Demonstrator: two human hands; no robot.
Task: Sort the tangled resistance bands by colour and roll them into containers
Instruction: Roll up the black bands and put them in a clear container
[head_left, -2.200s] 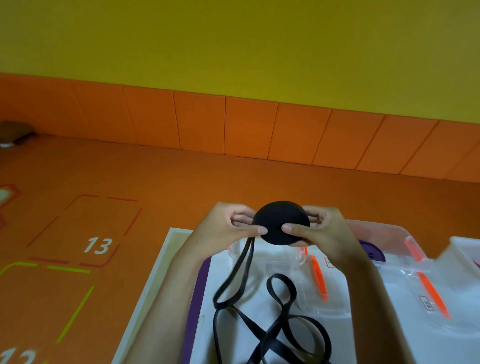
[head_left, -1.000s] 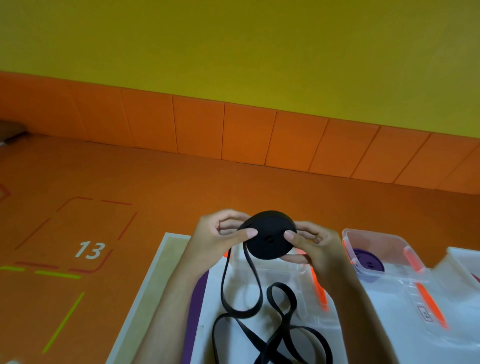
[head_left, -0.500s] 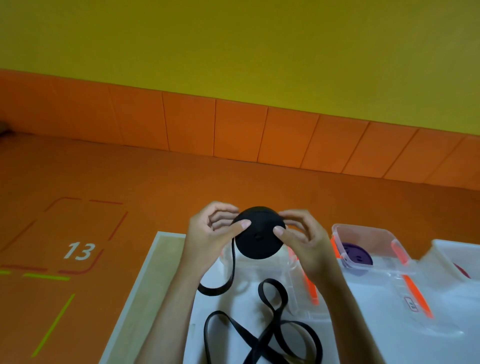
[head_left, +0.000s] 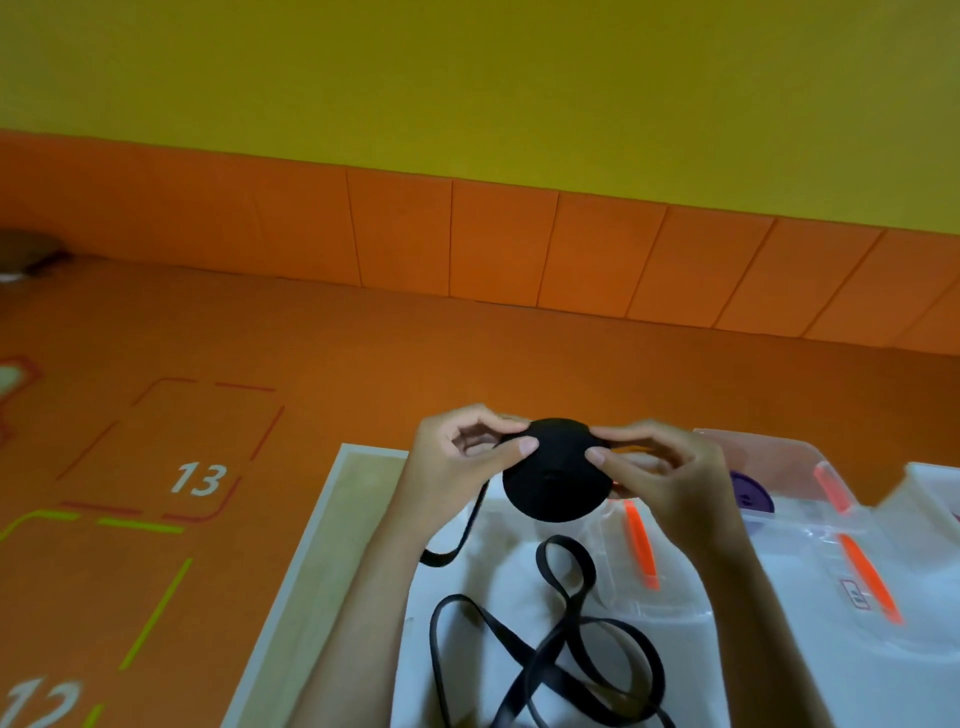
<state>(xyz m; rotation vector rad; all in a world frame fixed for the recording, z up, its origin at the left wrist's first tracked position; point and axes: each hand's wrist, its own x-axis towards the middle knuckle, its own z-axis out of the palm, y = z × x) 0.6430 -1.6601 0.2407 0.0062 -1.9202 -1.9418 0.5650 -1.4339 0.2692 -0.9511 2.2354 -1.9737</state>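
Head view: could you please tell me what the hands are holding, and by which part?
The black band roll: the left hand pinches its left edge, the right hand its right edge, thumbs on the near face.

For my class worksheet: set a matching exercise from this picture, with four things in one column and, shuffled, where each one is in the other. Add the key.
Things
1 black roll
2 unrolled band
3 purple roll
4 number 13

Places
a in a clear container
b on the orange floor
c between left hand and right hand
d looped on the table

Pairs: 1-c, 2-d, 3-a, 4-b
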